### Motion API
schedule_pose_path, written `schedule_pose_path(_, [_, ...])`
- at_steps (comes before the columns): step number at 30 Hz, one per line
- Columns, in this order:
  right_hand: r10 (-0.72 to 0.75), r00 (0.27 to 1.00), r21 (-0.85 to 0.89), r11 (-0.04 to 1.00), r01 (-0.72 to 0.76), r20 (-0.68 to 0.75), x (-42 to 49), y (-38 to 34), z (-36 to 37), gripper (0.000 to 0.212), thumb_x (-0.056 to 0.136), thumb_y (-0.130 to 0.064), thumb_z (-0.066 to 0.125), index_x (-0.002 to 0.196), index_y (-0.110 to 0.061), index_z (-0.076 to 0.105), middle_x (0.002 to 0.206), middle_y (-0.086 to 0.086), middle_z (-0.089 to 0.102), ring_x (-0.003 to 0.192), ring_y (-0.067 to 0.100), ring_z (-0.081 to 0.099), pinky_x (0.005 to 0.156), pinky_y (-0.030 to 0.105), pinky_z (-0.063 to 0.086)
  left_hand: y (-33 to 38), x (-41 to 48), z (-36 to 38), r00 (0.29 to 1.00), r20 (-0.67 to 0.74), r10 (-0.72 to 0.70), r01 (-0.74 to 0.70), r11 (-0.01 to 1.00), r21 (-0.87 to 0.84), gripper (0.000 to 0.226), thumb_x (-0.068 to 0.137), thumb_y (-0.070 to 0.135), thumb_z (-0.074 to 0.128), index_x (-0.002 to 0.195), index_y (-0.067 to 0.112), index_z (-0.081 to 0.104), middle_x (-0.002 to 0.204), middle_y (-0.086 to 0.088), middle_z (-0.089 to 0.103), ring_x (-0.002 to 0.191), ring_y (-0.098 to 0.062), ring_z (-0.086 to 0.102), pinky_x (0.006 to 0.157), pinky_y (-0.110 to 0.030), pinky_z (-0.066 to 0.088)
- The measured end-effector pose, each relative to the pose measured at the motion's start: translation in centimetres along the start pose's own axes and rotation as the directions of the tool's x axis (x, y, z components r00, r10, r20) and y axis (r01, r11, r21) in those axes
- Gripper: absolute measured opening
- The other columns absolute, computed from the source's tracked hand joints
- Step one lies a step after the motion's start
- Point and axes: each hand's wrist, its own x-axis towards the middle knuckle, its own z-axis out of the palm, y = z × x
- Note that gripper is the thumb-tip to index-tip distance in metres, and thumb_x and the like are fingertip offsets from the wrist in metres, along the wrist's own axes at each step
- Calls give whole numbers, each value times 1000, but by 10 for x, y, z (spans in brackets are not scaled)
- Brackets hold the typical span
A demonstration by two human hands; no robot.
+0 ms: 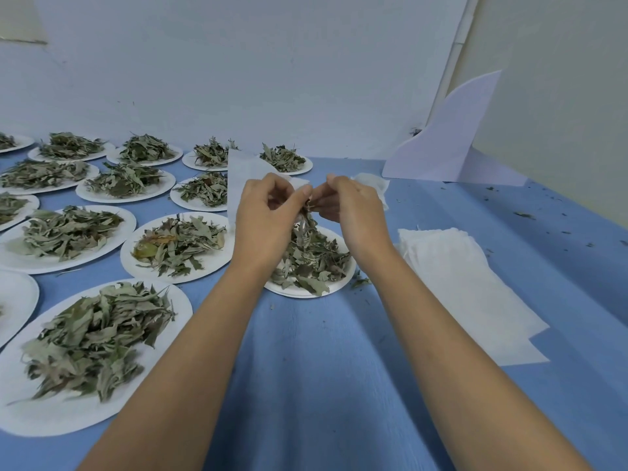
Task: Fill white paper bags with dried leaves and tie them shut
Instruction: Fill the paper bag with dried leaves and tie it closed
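The blue bench [323,351] carries rows of white paper plates [40,263] heaped with leaves on its left half, and a flat stack of empty bags [458,266] lies just to the right of the arms. Nearest the hands is one plate [306,293] with its own heap, and both hands hang directly above it. An open white paper bag [243,175] stands up behind the left hand [263,215], whose curled fingers appear to grip it near the mouth, though the knuckles hide the exact hold. The right hand [353,215] pinches a tuft of dried leaves [307,212] that trails down toward the heap, right where the two hands meet. This looks like the filling step, with tying not yet begun. The next move calls for keeping the bag's mouth spread wide and feeding the tuft in gently, since the brittle leaves could crumble or spill onto the bench.
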Motion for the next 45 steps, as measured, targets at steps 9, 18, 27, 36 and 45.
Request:
schedule_pose_path(9, [15,1000,23,1000,-15,5,1,-5,-2,30,94,-16,45,72,-15,65,78,-2,72,84,11,67,85,33,50,-4,3,-4,996,-26,-89,85,989,-119,29,72,8,79,75,22,54,82,2,56,71,-15,57,66,-26,48])
schedule_pose_path(18, [-200,979,-279,942,185,-25,3,5,-6,11,85,-14,67,95,-18,71,78,-18,64,69,-10,59,64,4,43,-4,3,-7,996,46,-71,76,988,-137,29,73,4,78,73,20,54,70,3,62,63,-8,62,66,-26,53])
schedule_pose_path(27, [-297,949,-362,877,316,110,-8,5,4,8,78,-6,63,79,-14,64,68,-4,62,63,11,55,61,21,44,-8,2,-3,973,-228,-35,59,993,104,28,73,3,66,66,24,49,67,8,51,53,-1,42,52,-13,32])
schedule_pose_path(36, [-253,966,-340,906,252,42,-4,9,5,5,85,-14,64,83,-18,67,71,-11,64,69,12,61,64,21,47,-9,3,-3,973,-214,-89,92,996,4,30,77,13,73,70,24,46,67,8,47,55,-4,41,54,-16,37])
schedule_pose_path(45, [-116,985,-129,987,99,-127,4,8,-2,7,87,-6,63,85,-12,67,74,-5,61,74,16,62,65,30,59,-4,4,-3,975,167,-144,155,986,-56,35,76,4,72,88,23,46,80,7,44,60,6,45,52,-6,37])
